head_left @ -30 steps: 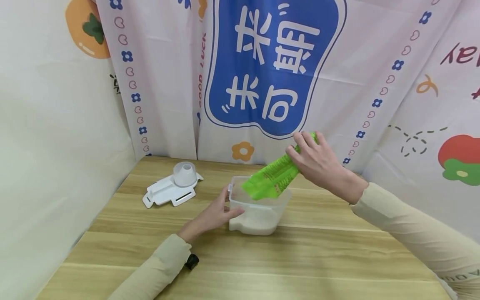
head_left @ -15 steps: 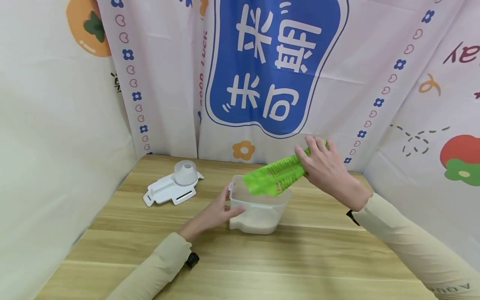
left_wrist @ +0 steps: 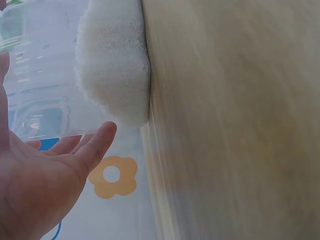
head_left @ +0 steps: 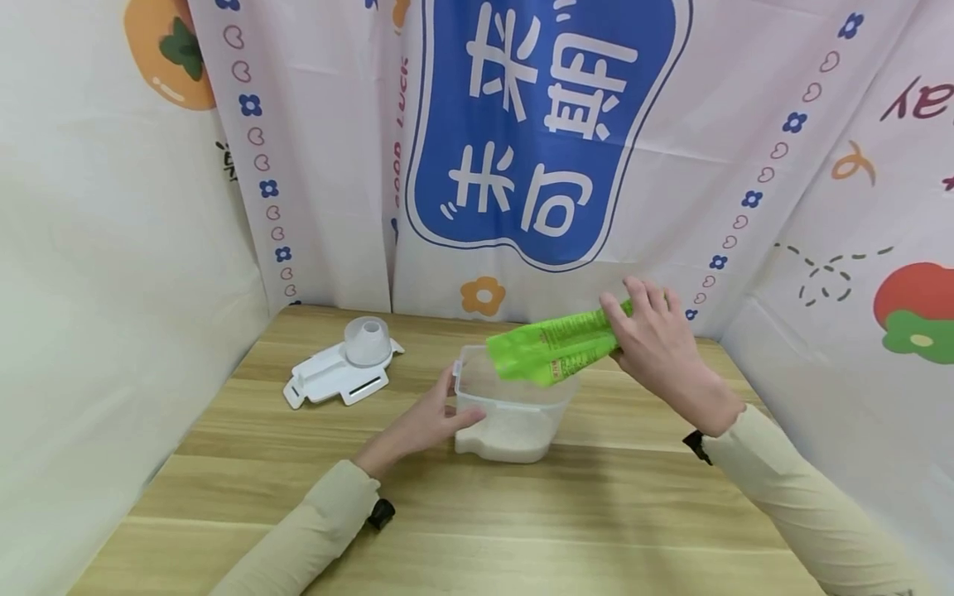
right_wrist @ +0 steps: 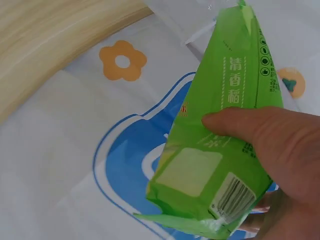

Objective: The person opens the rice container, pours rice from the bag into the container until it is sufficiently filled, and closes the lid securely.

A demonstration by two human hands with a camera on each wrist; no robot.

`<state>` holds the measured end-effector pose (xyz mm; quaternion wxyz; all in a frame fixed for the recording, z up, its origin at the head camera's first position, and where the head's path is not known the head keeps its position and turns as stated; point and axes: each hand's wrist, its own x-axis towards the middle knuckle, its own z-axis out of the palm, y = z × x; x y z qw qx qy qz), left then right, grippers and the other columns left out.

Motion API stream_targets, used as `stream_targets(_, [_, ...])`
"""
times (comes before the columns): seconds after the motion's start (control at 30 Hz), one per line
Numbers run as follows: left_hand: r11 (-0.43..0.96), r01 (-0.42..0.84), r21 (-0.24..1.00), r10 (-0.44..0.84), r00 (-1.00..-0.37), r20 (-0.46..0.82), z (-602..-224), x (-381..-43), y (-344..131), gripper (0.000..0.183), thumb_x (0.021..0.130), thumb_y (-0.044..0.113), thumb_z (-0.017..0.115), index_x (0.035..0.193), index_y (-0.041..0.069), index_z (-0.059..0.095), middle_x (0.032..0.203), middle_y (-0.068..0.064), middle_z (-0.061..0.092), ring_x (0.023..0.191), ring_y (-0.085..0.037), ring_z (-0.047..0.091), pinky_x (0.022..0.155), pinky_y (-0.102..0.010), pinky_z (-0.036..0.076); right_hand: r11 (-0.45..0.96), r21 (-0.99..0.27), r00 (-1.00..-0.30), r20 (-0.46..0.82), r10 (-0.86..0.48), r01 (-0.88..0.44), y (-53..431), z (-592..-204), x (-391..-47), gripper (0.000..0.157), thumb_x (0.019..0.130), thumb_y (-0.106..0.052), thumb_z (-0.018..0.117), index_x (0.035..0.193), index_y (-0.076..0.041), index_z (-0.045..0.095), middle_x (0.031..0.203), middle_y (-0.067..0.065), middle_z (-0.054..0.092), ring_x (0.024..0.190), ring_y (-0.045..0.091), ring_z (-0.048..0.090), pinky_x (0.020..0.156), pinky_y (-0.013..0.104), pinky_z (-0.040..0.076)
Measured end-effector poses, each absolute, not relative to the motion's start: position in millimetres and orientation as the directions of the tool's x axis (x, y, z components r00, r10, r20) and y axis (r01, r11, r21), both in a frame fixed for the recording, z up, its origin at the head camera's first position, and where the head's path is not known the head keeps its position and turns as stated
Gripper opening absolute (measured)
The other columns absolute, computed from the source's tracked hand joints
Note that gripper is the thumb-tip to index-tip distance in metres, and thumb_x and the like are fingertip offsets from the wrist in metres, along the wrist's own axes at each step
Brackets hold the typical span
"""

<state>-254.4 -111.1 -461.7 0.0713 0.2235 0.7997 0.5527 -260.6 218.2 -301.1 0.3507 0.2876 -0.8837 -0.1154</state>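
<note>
Nearest, a wide stretch of tabletop [head_left: 477,530] runs from the bottom of the head view up to the clear tub [head_left: 522,408] in the middle. The left hand [head_left: 428,422] has its grip clamped on the tub's left side, thumb in front and fingers round the corner. Wood spreads out right of the tub too. The right hand [head_left: 656,339] is up above, its grip clamped on a green bag [head_left: 555,343] that slants with its left end over the tub's top. Up and to the left, a flat white piece [head_left: 335,377] with a see-through cup [head_left: 367,341] lies well apart, near the left edge. Behind the tub is a thin strip of wood, then the back edge by a printed cloth [head_left: 343,190]. The left wrist view shows bumpy white grains [left_wrist: 115,60] low in the tub; the head view shows just a pale layer. Only the right wrist view shows the bag's barcode [right_wrist: 232,197].
</note>
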Motion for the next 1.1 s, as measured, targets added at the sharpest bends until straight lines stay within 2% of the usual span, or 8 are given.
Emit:
stream_targets(0.1, [0.290,0.287,0.913,0.437,-0.888,0.140,-461.4,-254.2,-112.2,0.092,0.091,0.041,0.069,0.156,0.020,0.008,0.147,-0.014,0.040,0.134,-0.029,0.047,0.099,-0.039,0.053,0.851,0.309,-0.669,0.527,-0.524,-0.424,223.1,-306.9,-263.5,0.072,0.067,-0.023,0.087,0.125,-0.004,0.050,0.130,0.033,0.049,0.110,0.050,0.054,0.092,0.060,0.047])
stream_targets(0.17, [0.294,0.289,0.911,0.437,-0.889,0.141,-462.2,-254.2,-112.1,0.092,0.091,0.041,0.069,0.156,0.019,0.008,0.148,-0.016,0.040,0.134,-0.030,0.046,0.100,-0.039,0.052,0.868,0.260,-0.698,0.518,-0.495,-0.423,226.5,-311.3,-265.2,0.072,0.066,-0.021,0.087,0.125,-0.003,0.050,0.129,0.033,0.050,0.110,0.050,0.054,0.092,0.060,0.048])
stream_targets(0.4, [0.297,0.287,0.911,0.433,-0.891,0.139,-463.7,-256.3,-111.7,0.092,0.090,0.043,0.069,0.156,0.020,0.009,0.147,-0.016,0.040,0.134,-0.029,0.047,0.099,-0.038,0.053,0.886,0.145,-0.737,0.504,-0.450,-0.442,230.9,-326.0,-266.1,0.070,0.066,-0.021,0.087,0.120,0.002,0.049,0.115,0.028,0.053,0.086,0.041,0.057,0.067,0.051,0.054])
stream_targets(0.6, [0.300,0.296,0.907,0.440,-0.887,0.143,-462.4,-256.1,-111.8,0.092,0.091,0.043,0.068,0.156,0.018,0.008,0.148,-0.015,0.040,0.135,-0.030,0.046,0.099,-0.040,0.053,0.894,0.084,-0.753,0.508,-0.418,-0.439,231.7,-336.5,-264.6,0.059,0.070,-0.019,0.083,0.113,0.001,0.048,0.108,0.026,0.053,0.077,0.035,0.055,0.059,0.047,0.054])
stream_targets(0.7, [0.302,0.297,0.906,0.438,-0.887,0.145,-462.8,-256.3,-112.0,0.092,0.091,0.042,0.068,0.156,0.018,0.008,0.148,-0.016,0.039,0.135,-0.031,0.045,0.100,-0.042,0.052,0.901,0.054,-0.765,0.508,-0.396,-0.431,232.3,-338.7,-263.2,0.056,0.072,-0.021,0.082,0.111,0.000,0.048,0.108,0.025,0.053,0.076,0.034,0.056,0.058,0.045,0.053])
stream_targets(0.87, [0.313,0.284,0.906,0.428,-0.894,0.132,-464.7,-257.2,-112.3,0.091,0.092,0.037,0.069,0.156,0.019,0.008,0.149,-0.017,0.038,0.136,-0.032,0.044,0.102,-0.044,0.050,0.904,-0.117,-0.855,0.392,-0.338,-0.411,234.5,-343.2,-260.4,0.056,0.081,-0.032,0.077,0.117,-0.001,0.045,0.107,0.019,0.050,0.083,0.029,0.051,0.061,0.039,0.049])
stream_targets(0.97, [0.318,0.276,0.907,0.432,-0.894,0.120,-463.8,-257.2,-111.9,0.092,0.093,0.033,0.068,0.157,0.015,0.005,0.152,-0.021,0.035,0.138,-0.035,0.041,0.104,-0.046,0.049,0.893,-0.209,-0.888,0.330,-0.320,-0.399,237.3,-348.4,-261.7,0.059,0.084,-0.037,0.075,0.119,-0.001,0.043,0.103,0.017,0.049,0.084,0.027,0.049,0.062,0.035,0.046])
stream_targets(1.1, [0.324,0.268,0.907,0.452,-0.886,0.101,-453.2,-252.2,-111.5,0.093,0.094,0.029,0.067,0.157,0.008,0.001,0.154,-0.026,0.030,0.139,-0.039,0.039,0.104,-0.046,0.049,0.858,-0.304,-0.893,0.316,-0.320,-0.414,242.5,-356.4,-267.7,0.054,0.084,-0.034,0.075,0.113,-0.002,0.043,0.098,0.014,0.049,0.084,0.025,0.046,0.064,0.033,0.042])
